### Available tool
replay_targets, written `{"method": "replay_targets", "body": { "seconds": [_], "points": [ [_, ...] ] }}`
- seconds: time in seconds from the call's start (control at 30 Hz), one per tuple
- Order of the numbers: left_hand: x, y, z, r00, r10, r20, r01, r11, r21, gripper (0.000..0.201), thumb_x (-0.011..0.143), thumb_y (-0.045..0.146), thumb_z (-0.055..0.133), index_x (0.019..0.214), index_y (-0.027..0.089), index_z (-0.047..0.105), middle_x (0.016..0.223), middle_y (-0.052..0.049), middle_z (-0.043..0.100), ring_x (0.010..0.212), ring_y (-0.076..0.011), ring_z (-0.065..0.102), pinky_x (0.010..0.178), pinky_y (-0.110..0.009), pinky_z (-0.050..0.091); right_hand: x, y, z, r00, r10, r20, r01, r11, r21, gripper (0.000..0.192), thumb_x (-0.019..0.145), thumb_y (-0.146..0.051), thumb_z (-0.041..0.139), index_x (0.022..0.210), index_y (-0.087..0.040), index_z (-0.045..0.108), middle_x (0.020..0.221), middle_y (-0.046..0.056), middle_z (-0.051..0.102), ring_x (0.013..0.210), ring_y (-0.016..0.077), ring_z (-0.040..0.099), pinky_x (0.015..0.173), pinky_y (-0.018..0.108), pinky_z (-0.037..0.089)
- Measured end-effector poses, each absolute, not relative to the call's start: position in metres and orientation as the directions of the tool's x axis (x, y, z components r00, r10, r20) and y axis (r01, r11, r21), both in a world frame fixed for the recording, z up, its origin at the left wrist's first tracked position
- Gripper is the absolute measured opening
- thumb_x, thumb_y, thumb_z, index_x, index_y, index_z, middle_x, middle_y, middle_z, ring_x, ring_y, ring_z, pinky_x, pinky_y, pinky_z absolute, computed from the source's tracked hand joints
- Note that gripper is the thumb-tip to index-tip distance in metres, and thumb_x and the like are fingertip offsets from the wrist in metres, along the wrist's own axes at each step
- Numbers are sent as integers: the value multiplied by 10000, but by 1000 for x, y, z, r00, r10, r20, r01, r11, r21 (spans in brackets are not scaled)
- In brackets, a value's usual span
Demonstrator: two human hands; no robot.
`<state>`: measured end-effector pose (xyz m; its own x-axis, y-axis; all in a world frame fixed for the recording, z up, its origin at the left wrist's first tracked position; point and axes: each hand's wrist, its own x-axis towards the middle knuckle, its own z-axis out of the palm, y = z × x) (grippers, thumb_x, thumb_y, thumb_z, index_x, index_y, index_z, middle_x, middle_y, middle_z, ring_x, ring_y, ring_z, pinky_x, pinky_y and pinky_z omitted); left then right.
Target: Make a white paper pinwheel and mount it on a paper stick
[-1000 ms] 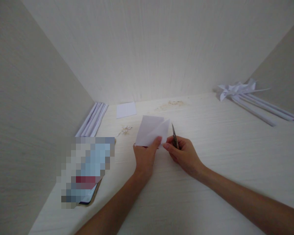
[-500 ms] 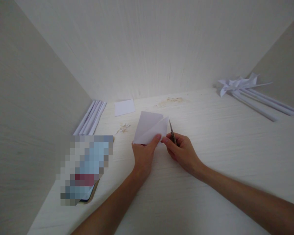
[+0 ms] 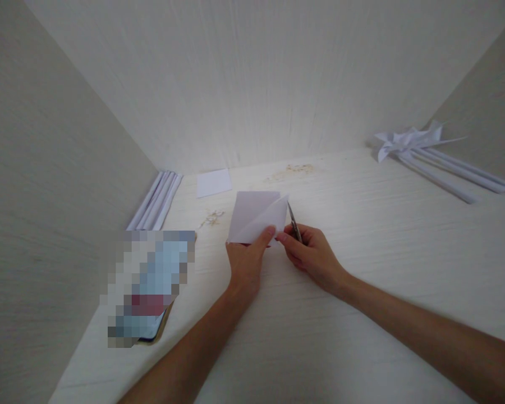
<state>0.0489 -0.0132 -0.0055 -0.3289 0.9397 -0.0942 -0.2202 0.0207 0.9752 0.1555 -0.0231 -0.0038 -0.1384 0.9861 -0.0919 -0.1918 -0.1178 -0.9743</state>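
A white square of paper [image 3: 252, 213] is pinched in my left hand [image 3: 247, 261], thumb on top and the other fingers underneath. One corner of the sheet is lifted and bends over on the right, ending in a point. My right hand [image 3: 313, 252] is closed around dark scissors [image 3: 295, 225] whose tip points up and away, just right of the paper. The right thumb and index fingertip are at the paper's lower right edge; whether they pinch it is hard to tell.
Rolled white paper sticks [image 3: 155, 201] lie at the left wall, with a blurred-out phone [image 3: 155, 297] nearer me. Behind is a flat white paper square [image 3: 214, 183]. Small scraps [image 3: 212, 218] lie left of the paper. Paper pinwheels [image 3: 408, 143] on sticks rest at the back right.
The paper in my left hand has flattened and turned slightly, its far left corner shifting left. My right hand stays beside it with the scissors. The whole view has shifted a little.
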Motion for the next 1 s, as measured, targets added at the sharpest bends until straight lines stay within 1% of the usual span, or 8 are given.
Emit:
{"method": "replay_targets", "body": {
  "seconds": [0.13, 0.4, 0.67, 1.0],
  "points": [
    [48, -13, -6, -321, 943, -88, -221, 16, 975, 270, 476, 304, 726, 655, 118, 645, 642, -52, 644, 543, -127, 562, 516, -243, 450, 155, -23, -4, -141, 985, -100, -210, -128, -969, 298, 641, -416, 631, 640, -163, 473, 379, -110, 316, 304, 16, 248, 283, 162, 163],
    [48, -13, -7, -317, 945, -81, -222, 9, 975, 275, 483, 312, 722, 658, 118, 635, 638, -51, 634, 559, -133, 562, 522, -244, 453, 155, -23, -3, -139, 985, -101, -187, -126, -974, 288, 628, -402, 644, 620, -165, 480, 373, -108, 322, 301, 20, 262, 285, 167, 173],
    [48, -13, -7, -309, 948, -78, -263, -7, 965, 262, 479, 292, 728, 656, 123, 634, 641, -44, 630, 578, -134, 570, 540, -249, 457, 156, -23, -3, -140, 986, -93, -171, -116, -978, 264, 633, -379, 641, 625, -164, 487, 377, -107, 329, 309, 21, 268, 296, 169, 183],
    [49, -12, -6, -296, 951, -96, -222, 29, 975, 285, 480, 309, 717, 668, 114, 628, 640, -53, 628, 566, -133, 561, 498, -230, 448, 157, -24, -4, -124, 990, -71, -127, -87, -988, 232, 658, -359, 614, 645, -169, 481, 385, -106, 336, 315, 26, 275, 310, 176, 195]
  ]
}}
